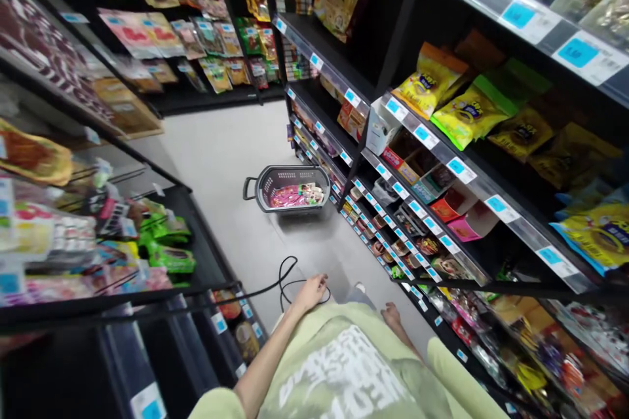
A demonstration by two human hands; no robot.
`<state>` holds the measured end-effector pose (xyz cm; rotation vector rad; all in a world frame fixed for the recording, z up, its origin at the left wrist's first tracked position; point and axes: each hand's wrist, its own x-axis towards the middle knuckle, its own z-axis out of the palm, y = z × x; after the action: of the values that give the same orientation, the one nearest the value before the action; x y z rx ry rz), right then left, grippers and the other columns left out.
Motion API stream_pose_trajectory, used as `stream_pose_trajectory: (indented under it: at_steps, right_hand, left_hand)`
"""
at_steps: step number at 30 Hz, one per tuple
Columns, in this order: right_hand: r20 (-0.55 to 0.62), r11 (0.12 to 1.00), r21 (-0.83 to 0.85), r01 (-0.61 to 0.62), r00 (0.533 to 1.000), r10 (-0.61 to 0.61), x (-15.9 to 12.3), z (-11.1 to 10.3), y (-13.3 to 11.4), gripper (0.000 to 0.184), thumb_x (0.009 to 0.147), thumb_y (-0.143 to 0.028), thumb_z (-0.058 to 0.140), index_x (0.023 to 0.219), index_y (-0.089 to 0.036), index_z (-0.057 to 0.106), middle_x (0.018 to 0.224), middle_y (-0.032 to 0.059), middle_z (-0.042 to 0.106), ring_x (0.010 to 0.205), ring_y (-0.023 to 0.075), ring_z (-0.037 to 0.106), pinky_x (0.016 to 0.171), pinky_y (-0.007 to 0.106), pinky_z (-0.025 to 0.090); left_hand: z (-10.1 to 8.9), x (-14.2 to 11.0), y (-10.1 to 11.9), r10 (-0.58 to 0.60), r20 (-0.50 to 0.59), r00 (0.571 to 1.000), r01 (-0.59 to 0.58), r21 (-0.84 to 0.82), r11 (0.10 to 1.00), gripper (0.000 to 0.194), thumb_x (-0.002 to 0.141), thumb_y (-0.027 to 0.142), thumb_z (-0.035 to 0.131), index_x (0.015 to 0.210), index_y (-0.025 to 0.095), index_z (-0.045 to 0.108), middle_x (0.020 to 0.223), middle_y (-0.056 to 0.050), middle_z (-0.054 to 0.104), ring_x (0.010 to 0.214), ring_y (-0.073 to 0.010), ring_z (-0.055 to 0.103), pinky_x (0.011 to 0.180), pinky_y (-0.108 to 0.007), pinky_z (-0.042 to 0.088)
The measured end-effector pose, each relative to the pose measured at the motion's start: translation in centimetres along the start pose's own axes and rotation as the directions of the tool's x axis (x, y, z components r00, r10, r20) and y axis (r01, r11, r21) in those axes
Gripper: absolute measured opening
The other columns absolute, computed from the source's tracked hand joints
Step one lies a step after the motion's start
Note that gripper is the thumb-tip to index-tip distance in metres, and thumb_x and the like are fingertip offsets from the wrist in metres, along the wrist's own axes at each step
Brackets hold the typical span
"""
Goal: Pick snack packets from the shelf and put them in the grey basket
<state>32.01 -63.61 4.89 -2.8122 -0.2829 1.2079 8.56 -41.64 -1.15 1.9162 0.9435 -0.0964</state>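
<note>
In the head view, looking down a shop aisle with the wearer's pale green shirt (339, 366) at the bottom, a dark grey shopping basket (295, 210) sits upright on the light floor (216, 137), ahead of both hands and well apart from them. Pink and white packets (295, 195) lie inside it, and its handle (249, 188) sticks out to the left. The left hand (312, 292) is held in front of the shirt, nearly in line below the basket, its fingers loosely bent; nothing shows in its grasp, but the palm is hidden. A thin black cord (265, 289) comes from the left and loops close by this hand; whether the two touch, I cannot tell. The right hand (392, 314) hangs low on the other side of the shirt, farther from the basket; its fingers look partly curled, and I cannot tell whether it has hold of anything. Dark shelves (474, 181) with blue and white price tags rise to the right, carrying yellow bags (472, 111) and small boxes. To the left, green bags (170, 252) and other snacks fill a rack, and more packets hang at the far end.
</note>
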Motion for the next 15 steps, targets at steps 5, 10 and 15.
stream_pose_trajectory:
  at_steps: [5, 10, 15]
  right_hand:
    - [0.062, 0.999, -0.029, 0.041, 0.997, -0.039, 0.3, 2.8, -5.3, 0.023, 0.095, -0.024, 0.07, 0.117, -0.019, 0.065, 0.108, 0.0038, 0.072, 0.098, 0.0197, 0.072, 0.088, 0.036, 0.059]
    - [0.084, 0.981, -0.013, 0.192, 0.978, -0.19, 2.4, 3.8, -12.9, 0.025, 0.09, -0.019, 0.064, 0.114, -0.023, 0.066, 0.083, -0.0013, 0.071, 0.093, 0.0211, 0.074, 0.089, 0.034, 0.056]
    - [0.094, 0.923, 0.041, 0.383, 0.918, -0.386, 6.2, 4.5, -22.8, 0.03, 0.082, -0.021, 0.056, 0.109, -0.028, 0.068, 0.093, 0.0024, 0.073, 0.105, 0.023, 0.072, 0.094, 0.03, 0.053]
  left_hand:
    - [-2.1, -2.4, -4.8, -0.069, -0.116, 0.991, 0.056, -0.104, 0.993, 0.031, 0.092, 0.015, 0.05, 0.118, 0.016, 0.068, 0.106, -0.01, 0.078, 0.1, -0.0214, 0.072, 0.096, -0.033, 0.052]
    - [-4.8, -2.3, -8.0, -0.129, -0.27, 0.954, 0.073, -0.209, 0.975, 0.034, 0.092, 0.016, 0.05, 0.122, 0.016, 0.066, 0.114, -0.011, 0.076, 0.104, -0.0211, 0.072, 0.101, -0.037, 0.052]
    - [-8.9, -0.6, -10.5, -0.168, -0.395, 0.903, 0.039, -0.315, 0.948, 0.033, 0.095, 0.025, 0.047, 0.121, 0.017, 0.065, 0.115, -0.012, 0.074, 0.107, -0.0229, 0.071, 0.1, -0.042, 0.055]
